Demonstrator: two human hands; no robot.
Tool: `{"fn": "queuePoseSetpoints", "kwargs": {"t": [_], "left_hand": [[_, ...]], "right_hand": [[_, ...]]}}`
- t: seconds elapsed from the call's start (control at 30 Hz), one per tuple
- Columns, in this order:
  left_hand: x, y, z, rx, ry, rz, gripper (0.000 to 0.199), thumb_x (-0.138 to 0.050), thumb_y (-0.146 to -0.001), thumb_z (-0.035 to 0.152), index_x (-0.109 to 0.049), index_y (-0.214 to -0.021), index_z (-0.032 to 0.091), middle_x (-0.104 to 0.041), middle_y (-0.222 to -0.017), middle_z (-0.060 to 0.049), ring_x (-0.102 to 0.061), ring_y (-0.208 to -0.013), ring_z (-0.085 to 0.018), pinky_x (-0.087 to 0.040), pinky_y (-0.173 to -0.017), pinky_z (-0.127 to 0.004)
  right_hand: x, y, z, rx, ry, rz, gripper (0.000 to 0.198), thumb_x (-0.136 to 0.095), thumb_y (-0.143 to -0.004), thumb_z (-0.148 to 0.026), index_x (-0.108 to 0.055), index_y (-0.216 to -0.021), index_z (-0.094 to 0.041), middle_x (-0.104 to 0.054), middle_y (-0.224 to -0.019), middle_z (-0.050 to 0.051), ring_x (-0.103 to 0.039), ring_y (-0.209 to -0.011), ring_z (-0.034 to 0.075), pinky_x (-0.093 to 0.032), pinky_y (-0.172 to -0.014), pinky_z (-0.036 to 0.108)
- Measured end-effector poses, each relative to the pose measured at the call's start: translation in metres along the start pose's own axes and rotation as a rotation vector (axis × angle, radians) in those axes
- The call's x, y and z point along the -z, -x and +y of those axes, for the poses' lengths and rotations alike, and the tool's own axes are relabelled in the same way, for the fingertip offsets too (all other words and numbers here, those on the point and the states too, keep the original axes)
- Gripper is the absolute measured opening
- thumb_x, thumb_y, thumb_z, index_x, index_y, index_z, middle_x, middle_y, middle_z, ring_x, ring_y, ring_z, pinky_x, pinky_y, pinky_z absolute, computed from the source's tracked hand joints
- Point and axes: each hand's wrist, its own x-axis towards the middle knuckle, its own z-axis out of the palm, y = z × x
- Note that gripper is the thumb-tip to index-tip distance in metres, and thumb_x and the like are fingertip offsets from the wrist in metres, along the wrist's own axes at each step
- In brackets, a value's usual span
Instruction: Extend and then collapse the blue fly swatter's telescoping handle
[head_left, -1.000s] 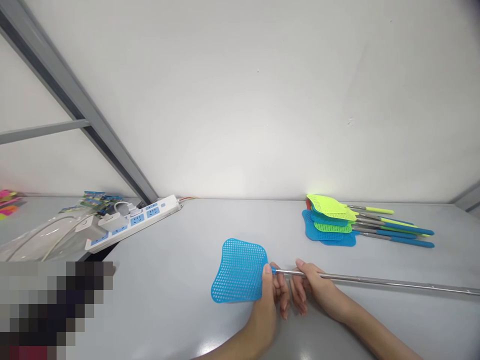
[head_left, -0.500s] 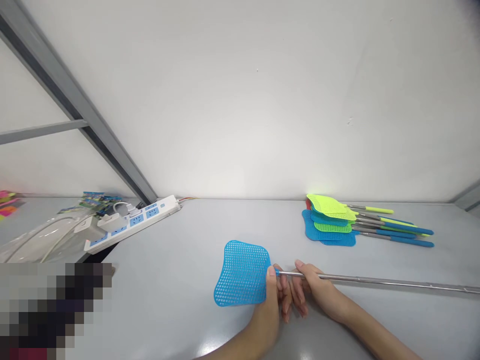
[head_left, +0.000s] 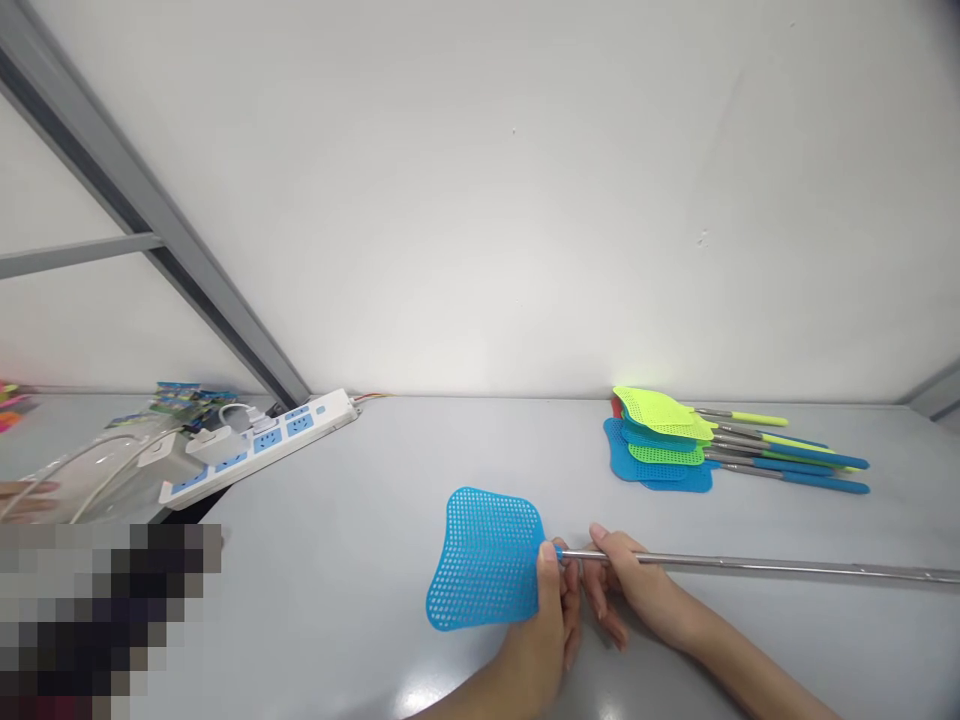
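A blue fly swatter with a perforated head is held above the grey table, its long metal rod reaching out past the right edge of view. My left hand grips the swatter at the base of its head, thumb on top and fingers beneath. A short way to the right, my right hand is closed around the rod between thumb and fingers. The swatter's far end lies out of sight. Behind my right hand lies a pile of fly swatters in yellow, green and blue, their rods short.
A white power strip with plugs and cables lies at the left. Beyond it are plastic packaging and another person's hand. A white wall rises behind the table, with a grey metal frame at left.
The swatter head has tipped slightly and dropped a little. My left hand has moved a bit right and down with it. Another person's hand has appeared at the far left.
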Motion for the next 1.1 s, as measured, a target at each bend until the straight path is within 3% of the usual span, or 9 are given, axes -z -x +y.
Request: {"fn": "queuePoseSetpoints", "kwargs": {"t": [0.27,0.43,0.53,0.87,1.1], "left_hand": [[0.004,-0.008,-0.013,-0.087,-0.007,-0.045,0.047,-0.023,-0.071,0.064,-0.036,-0.061,0.02,-0.024,-0.031,0.01,-0.019,-0.026,-0.005,-0.016,-0.029,-0.02],[0.001,-0.007,-0.006,-0.128,0.077,-0.043,0.048,-0.023,-0.072,0.062,-0.037,-0.055,0.019,-0.027,-0.031,0.008,-0.027,-0.028,-0.006,-0.027,-0.034,-0.02],[0.001,-0.005,0.001,-0.154,0.071,0.0,0.048,-0.025,-0.073,0.06,-0.039,-0.055,0.019,-0.028,-0.032,0.007,-0.028,-0.03,-0.007,-0.027,-0.036,-0.02],[0.004,-0.004,0.005,-0.236,0.003,0.096,0.046,-0.024,-0.078,0.054,-0.044,-0.06,0.017,-0.029,-0.034,0.007,-0.025,-0.034,-0.007,-0.023,-0.04,-0.02],[0.006,-0.009,0.018,-0.197,0.09,0.254,0.049,-0.028,-0.074,0.058,-0.041,-0.05,0.017,-0.025,-0.03,0.007,-0.022,-0.032,-0.006,-0.022,-0.039,-0.02]], "right_hand": [[0.0,0.0,0.003,0.018,0.015,0.0,0.062,-0.019,-0.083,-0.044,-0.05,-0.038,-0.014,-0.044,-0.027,0.0,-0.039,-0.024,0.009,-0.032,-0.034,0.022],[-0.002,-0.001,-0.001,0.032,0.063,0.0,0.061,-0.019,-0.082,-0.046,-0.05,-0.04,-0.014,-0.046,-0.033,0.001,-0.043,-0.03,0.011,-0.034,-0.039,0.024],[-0.002,-0.001,-0.002,0.052,0.05,0.017,0.057,-0.022,-0.081,-0.047,-0.051,-0.045,-0.015,-0.045,-0.035,-0.001,-0.042,-0.031,0.01,-0.032,-0.04,0.024],[0.002,0.002,-0.002,0.14,-0.14,0.219,0.045,-0.04,-0.079,-0.039,-0.039,-0.041,-0.016,-0.03,-0.035,-0.005,-0.033,-0.035,0.007,-0.024,-0.042,0.023],[0.014,0.0,-0.01,0.231,-0.304,0.369,0.036,-0.043,-0.078,-0.036,-0.04,-0.049,-0.017,-0.034,-0.042,-0.005,-0.03,-0.036,0.007,-0.022,-0.041,0.023]]}}
